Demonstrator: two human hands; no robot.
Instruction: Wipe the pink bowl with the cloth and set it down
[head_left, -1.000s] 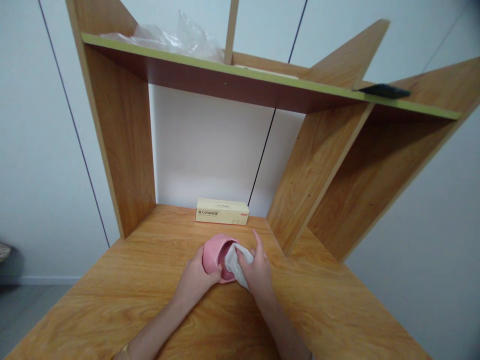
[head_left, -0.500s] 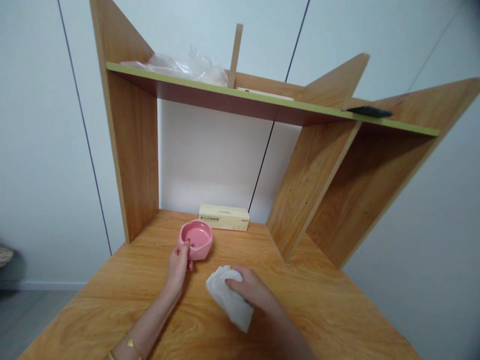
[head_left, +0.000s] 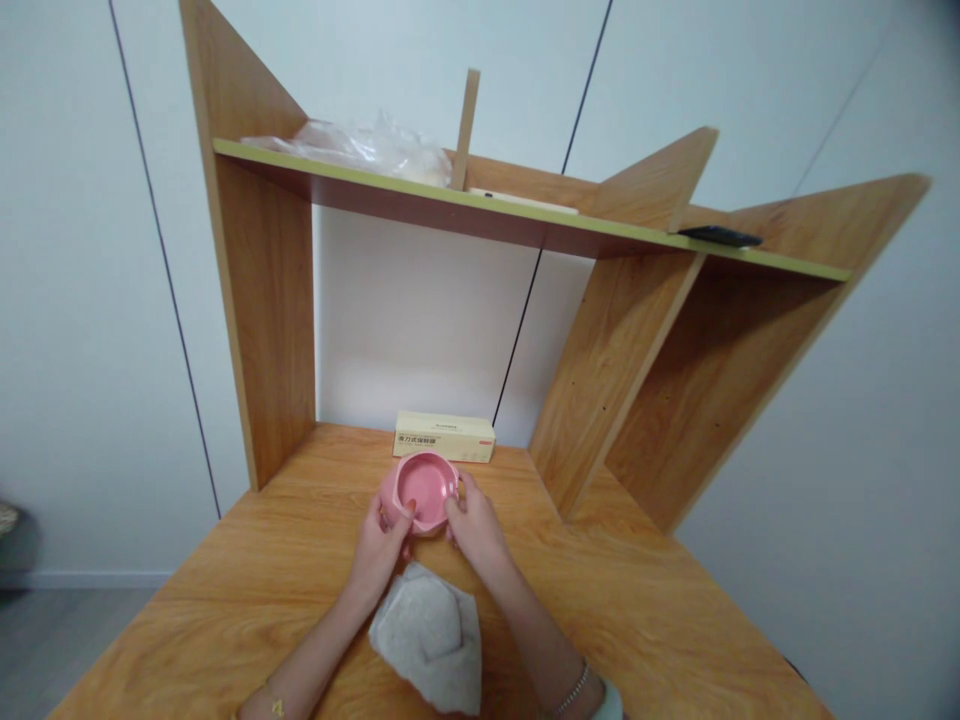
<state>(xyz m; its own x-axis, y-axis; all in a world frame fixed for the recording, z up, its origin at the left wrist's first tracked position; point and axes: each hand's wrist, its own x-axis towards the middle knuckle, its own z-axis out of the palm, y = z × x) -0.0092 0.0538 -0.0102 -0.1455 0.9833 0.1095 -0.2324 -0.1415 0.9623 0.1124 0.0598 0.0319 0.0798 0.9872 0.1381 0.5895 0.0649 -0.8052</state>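
The wooden bench point(head_left: 225, 600) carries everything here, and the pink bowl point(head_left: 426, 487) near its middle serves as the mark for the rest. Behind and above the bowl rises the shelf unit point(head_left: 270, 330). Its top board holds a crumpled plastic bag point(head_left: 367, 145) up and to the left of the bowl and a flat dark object point(head_left: 720, 236) far up to the right.

The grey-white cloth point(head_left: 431, 640) now lies loose on the bench on the near side of the bowl, between the two forearms, with no hand on it. Half a second ago the right hand was clutching it, and a second ago it was pressed into the tilted bowl. A pale cardboard box point(head_left: 444, 437) lies just behind the bowl, against the back panel, where it was before.

The bowl has come back from the left to sit in front of the box, opening up. Whether it rests on the bench or is held just off it cannot be told.

The left hand point(head_left: 379, 545), which held the bowl alone a moment ago, is joined by the right hand point(head_left: 476, 525). The fingers point(head_left: 405, 508) of both hands curl round the bowl's sides, thumbs at the rim, pinching it between them.

The wiping looks finished: the cloth is let go and the bowl is now held by both hands.
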